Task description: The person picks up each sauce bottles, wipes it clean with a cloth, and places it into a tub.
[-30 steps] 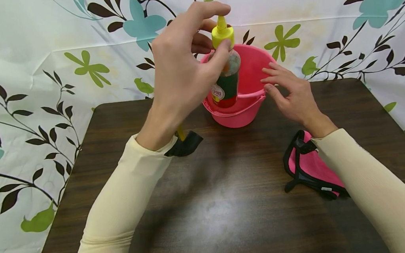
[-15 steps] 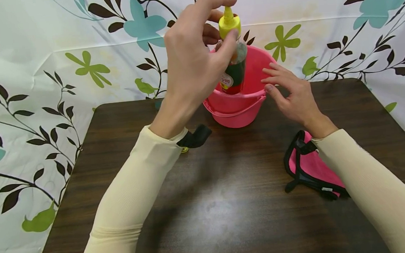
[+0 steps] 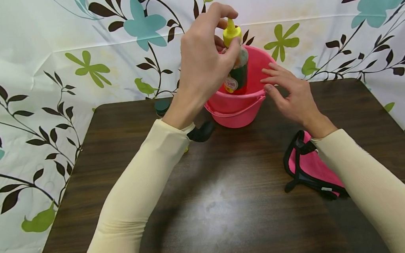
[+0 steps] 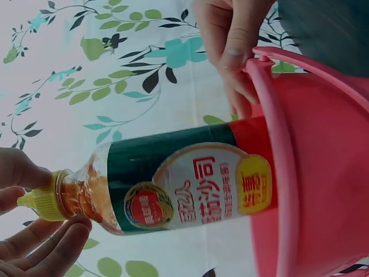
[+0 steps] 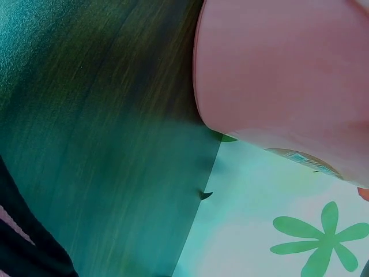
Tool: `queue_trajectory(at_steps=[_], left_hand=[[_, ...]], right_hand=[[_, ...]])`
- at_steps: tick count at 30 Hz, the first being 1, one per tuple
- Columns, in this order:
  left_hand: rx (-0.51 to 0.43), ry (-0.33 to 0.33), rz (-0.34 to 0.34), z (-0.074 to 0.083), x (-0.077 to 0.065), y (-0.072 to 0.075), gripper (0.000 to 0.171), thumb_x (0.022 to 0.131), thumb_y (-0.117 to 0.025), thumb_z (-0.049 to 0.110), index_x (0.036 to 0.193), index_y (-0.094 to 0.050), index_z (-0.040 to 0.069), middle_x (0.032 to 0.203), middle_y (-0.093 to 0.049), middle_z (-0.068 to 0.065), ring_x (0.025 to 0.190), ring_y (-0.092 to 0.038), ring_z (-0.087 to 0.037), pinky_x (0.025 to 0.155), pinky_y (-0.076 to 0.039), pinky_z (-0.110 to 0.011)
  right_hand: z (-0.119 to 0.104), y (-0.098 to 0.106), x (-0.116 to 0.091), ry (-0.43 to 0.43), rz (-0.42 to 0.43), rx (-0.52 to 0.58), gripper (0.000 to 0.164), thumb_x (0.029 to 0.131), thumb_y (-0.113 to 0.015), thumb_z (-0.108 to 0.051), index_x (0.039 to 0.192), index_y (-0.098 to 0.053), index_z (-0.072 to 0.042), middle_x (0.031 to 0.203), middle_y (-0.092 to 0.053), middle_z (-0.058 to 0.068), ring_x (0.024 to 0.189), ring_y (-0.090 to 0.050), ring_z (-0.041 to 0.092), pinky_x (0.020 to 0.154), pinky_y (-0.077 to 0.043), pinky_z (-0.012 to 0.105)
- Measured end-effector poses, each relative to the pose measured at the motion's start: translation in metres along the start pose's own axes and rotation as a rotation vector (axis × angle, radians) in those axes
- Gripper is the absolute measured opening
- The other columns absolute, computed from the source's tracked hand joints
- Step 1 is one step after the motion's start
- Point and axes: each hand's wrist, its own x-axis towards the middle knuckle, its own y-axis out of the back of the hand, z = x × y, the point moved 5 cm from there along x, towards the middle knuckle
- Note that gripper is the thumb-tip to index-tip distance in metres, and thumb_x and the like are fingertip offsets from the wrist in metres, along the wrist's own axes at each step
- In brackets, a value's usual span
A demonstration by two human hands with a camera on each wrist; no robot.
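By its yellow cap and neck, my left hand (image 3: 207,50) holds a ketchup bottle (image 3: 238,76) with a green and red label. The bottle stands nearly upright, its lower end at the mouth of a pink bucket (image 3: 235,118). In the left wrist view, the base of the bottle (image 4: 190,179) meets the bucket's rim (image 4: 279,173), and fingers pinch around the cap. My right hand (image 3: 290,91) is at the bucket's right rim with fingers loosely extended, thumb near the handle joint. The bucket's inner floor is hidden.
A pink pouch with black edging (image 3: 314,165) lies on the dark wooden table (image 3: 223,204), beside my right forearm. Partly hidden behind my left wrist are a dark-green-lidded container (image 3: 162,106) and a small yellow item (image 3: 186,148). A patterned sheet (image 3: 104,55) hangs behind.
The left hand has carried the ketchup bottle rightward over the bucket, rising and then dipping slightly. The dark green lid has come into view beside the wrist. The right hand has stayed put.
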Motion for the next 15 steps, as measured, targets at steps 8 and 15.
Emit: queue_trajectory(at_steps=[8, 15], left_hand=[[0.056, -0.019, 0.017, 0.003, -0.012, -0.008, 0.034, 0.102, -0.066, 0.018, 0.134, -0.066, 0.005, 0.128, -0.069, -0.014, 0.096, -0.071, -0.022, 0.09, -0.059, -0.022], [0.079, -0.02, 0.026, 0.006, -0.024, -0.012, 0.029, 0.1, -0.068, 0.016, 0.127, -0.071, 0.005, 0.125, -0.071, -0.013, 0.104, -0.069, -0.021, 0.091, -0.06, -0.023]], right_hand=[[0.0, 0.0, -0.009, 0.014, 0.01, -0.002, 0.032, 0.096, -0.074, -0.014, 0.127, -0.077, -0.009, 0.144, -0.07, 0.009, 0.151, -0.052, 0.022, 0.122, -0.045, 0.045], [-0.001, 0.002, -0.016, 0.026, 0.018, 0.003, 0.033, 0.096, -0.074, -0.015, 0.129, -0.077, -0.011, 0.144, -0.07, 0.009, 0.151, -0.051, 0.022, 0.122, -0.045, 0.044]])
